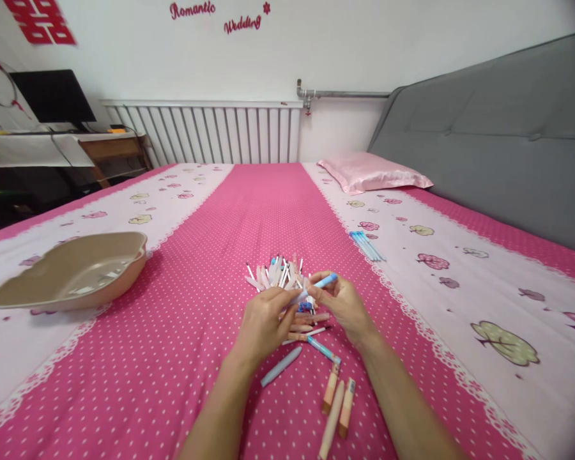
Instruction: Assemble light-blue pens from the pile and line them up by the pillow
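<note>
Both hands meet over the pink dotted bedspread, holding one light-blue pen (pixel 324 281) that slants up to the right. My left hand (pixel 267 322) grips its paler lower end, and my right hand (pixel 342 305) pinches it nearer the blue end. Behind and beneath my hands lies a heap of pens and thin white sticks (pixel 280 271), partly hidden by my fingers. Closer to me are a grey-blue pen barrel (pixel 281 367), a turquoise pen piece (pixel 323 350), and several beige and orange pen pieces (pixel 334 409) between my forearms.
A beige basin (pixel 71 268) stands on the bed at left. A row of blue pens (pixel 367 246) lies to the right of the heap. Farther back are a pink pillow (pixel 371 172), the grey headboard (pixel 498 128), a white radiator (pixel 211 131) and a desk with a monitor (pixel 52 96).
</note>
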Available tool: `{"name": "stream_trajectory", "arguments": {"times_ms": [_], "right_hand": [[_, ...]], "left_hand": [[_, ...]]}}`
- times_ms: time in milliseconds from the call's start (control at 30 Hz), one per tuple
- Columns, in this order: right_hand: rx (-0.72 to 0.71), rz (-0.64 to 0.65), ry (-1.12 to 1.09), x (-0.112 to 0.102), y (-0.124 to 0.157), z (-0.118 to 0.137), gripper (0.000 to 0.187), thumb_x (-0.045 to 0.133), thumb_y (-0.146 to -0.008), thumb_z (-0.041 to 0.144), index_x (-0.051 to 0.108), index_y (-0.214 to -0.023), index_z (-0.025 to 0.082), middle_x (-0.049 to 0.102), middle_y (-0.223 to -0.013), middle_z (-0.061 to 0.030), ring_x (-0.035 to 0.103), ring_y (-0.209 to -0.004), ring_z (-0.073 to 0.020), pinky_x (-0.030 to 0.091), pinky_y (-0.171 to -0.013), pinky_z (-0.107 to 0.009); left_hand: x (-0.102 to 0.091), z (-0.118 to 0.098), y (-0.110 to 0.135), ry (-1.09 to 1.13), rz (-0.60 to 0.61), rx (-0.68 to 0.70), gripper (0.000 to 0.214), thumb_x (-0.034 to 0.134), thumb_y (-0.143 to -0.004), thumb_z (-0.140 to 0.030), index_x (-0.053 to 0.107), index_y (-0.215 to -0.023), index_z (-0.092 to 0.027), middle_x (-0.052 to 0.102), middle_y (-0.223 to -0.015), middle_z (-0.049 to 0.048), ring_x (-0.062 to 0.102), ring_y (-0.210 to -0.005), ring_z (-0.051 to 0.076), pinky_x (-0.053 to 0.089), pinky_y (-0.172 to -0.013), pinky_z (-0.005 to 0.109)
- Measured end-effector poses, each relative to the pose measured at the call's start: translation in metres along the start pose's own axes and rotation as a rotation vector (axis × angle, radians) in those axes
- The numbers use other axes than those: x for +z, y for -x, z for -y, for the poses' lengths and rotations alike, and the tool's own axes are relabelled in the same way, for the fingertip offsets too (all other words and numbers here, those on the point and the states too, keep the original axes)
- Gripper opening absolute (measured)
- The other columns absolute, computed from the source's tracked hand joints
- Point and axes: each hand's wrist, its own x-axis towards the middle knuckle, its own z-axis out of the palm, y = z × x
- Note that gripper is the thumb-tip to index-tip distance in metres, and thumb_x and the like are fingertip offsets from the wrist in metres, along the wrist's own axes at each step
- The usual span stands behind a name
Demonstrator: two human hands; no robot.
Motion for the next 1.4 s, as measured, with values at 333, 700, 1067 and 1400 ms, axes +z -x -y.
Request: {"name": "stream_trajectory", "arguments": {"times_ms": [333,700,1067,1400], "right_hand": [[0.059,0.096,-0.155,0.0010,0.0023,0.0110,0.043,0.075,-0.066,0.031,0.059,-0.104,0.021,0.069,-0.097,-0.0056,0.063,-0.090,-0.0196,0.048,-0.082,-0.033],[0.029,-0.015,0.012,0.0027,0.0003,0.0016,0.042,0.076,-0.064,0.038,0.061,-0.098,0.019,0.065,-0.076,-0.0006,0.060,-0.069,-0.0158,0.048,-0.066,-0.029],[0.041,0.118,-0.140,0.0011,0.0031,0.0093,0.045,0.074,-0.068,0.031,0.059,-0.110,0.023,0.068,-0.103,-0.0059,0.061,-0.099,-0.0208,0.047,-0.086,-0.035],[-0.072,0.053,0.100,0.0044,0.0035,0.0090,0.035,0.073,-0.069,0.034,0.062,-0.099,0.020,0.066,-0.079,-0.0018,0.062,-0.074,-0.0170,0.050,-0.071,-0.031]], "left_hand": [[-0.0003,0.0010,-0.0003,0.036,0.010,-0.070,0.027,0.045,-0.086,-0.020,0.060,-0.110,-0.019,0.064,-0.085,0.0057,0.059,-0.077,0.016,0.046,-0.070,0.028],[-0.0015,-0.0007,-0.0009,0.018,0.010,-0.028,0.027,0.044,-0.085,-0.018,0.060,-0.107,-0.018,0.064,-0.082,0.0057,0.059,-0.074,0.015,0.046,-0.066,0.026],[-0.0032,-0.0029,-0.0009,0.052,0.060,-0.090,0.033,0.041,-0.088,-0.018,0.057,-0.116,-0.022,0.065,-0.089,0.0058,0.061,-0.081,0.016,0.047,-0.073,0.028],[-0.0010,-0.0015,-0.0006,0.020,0.024,-0.127,0.022,0.050,-0.082,-0.016,0.064,-0.098,-0.020,0.069,-0.080,0.0030,0.062,-0.072,0.016,0.045,-0.068,0.027]]}}
